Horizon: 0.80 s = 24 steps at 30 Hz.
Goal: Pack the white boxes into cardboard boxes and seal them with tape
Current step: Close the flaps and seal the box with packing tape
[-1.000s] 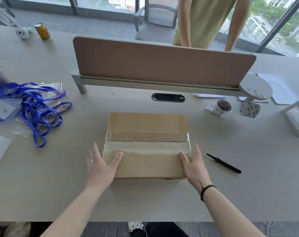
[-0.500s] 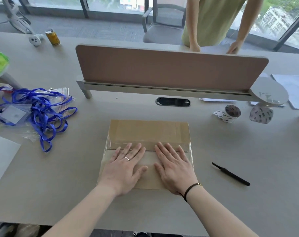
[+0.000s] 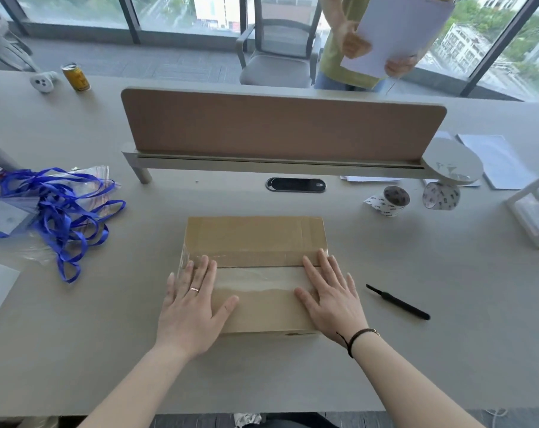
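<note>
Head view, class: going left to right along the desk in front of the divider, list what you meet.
blue lanyards → left hand → cardboard box → right hand → black pen → tape rolls

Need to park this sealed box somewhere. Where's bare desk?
Bare desk lies between the cardboard box and the black pen, and along the near edge under both forearms. Left is crowded by blue lanyards; far right holds tape rolls.
</note>
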Tool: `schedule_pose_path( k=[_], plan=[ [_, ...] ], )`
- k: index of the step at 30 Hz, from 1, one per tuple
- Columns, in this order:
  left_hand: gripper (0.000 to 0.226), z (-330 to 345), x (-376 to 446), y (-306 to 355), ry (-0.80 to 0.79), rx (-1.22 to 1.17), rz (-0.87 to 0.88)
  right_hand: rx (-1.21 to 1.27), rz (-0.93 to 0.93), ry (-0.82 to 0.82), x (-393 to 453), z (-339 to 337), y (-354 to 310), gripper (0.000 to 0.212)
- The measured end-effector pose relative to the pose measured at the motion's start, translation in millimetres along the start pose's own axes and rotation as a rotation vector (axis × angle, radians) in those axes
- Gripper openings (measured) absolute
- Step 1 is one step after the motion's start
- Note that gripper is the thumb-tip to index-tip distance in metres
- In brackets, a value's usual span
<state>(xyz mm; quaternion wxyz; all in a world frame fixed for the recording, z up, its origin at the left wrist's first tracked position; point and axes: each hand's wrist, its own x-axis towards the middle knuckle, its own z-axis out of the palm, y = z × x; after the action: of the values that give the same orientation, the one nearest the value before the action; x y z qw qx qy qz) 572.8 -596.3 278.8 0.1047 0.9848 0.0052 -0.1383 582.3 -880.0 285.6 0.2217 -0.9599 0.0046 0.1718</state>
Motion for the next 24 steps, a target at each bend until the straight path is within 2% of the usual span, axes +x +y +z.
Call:
schedule_pose_path(
  k=[2, 4, 5, 7, 9, 10, 12, 19, 24],
  plan=[
    [0.095, 4, -11, -9, 0.055, -0.192, -0.108, 0.359, 0.112, 0.053, -13, 5, -1, 0.073],
    [0.101, 8, -20, -20, 0.095, -0.536, -0.224, 0.674, 0.283, 0.108, -23, 13, -5, 0.082],
    [0.103, 7, -24, -24, 0.066, -0.745, -0.305, 0.766, 0.375, 0.106, -26, 16, -6, 0.081],
    [0.096, 5, -28, -30, -0.076, -1.175, -0.493, 0.912, 0.504, 0.059, -26, 17, -8, 0.059],
    [0.067, 4, -29, -34, -0.222, -1.426, -0.561, 1.061, 0.559, -0.001, -24, 13, -11, 0.037],
    [0.054, 3, -28, -36, -0.244, -1.46, -0.536, 1.103, 0.566, -0.021, -24, 11, -11, 0.033],
    [0.045, 0, -23, -38, -0.229, -1.506, -0.488, 1.128, 0.553, -0.026, -23, 10, -10, 0.032],
    [0.041, -7, -18, -30, -0.137, -1.48, -0.483, 1.111, 0.524, -0.014, -30, 18, -17, 0.046],
    [0.05, -1, -45, -45, -0.175, -1.455, -0.486, 1.128, 0.506, -0.042, -66, 35, -19, 0.049]
  ],
)
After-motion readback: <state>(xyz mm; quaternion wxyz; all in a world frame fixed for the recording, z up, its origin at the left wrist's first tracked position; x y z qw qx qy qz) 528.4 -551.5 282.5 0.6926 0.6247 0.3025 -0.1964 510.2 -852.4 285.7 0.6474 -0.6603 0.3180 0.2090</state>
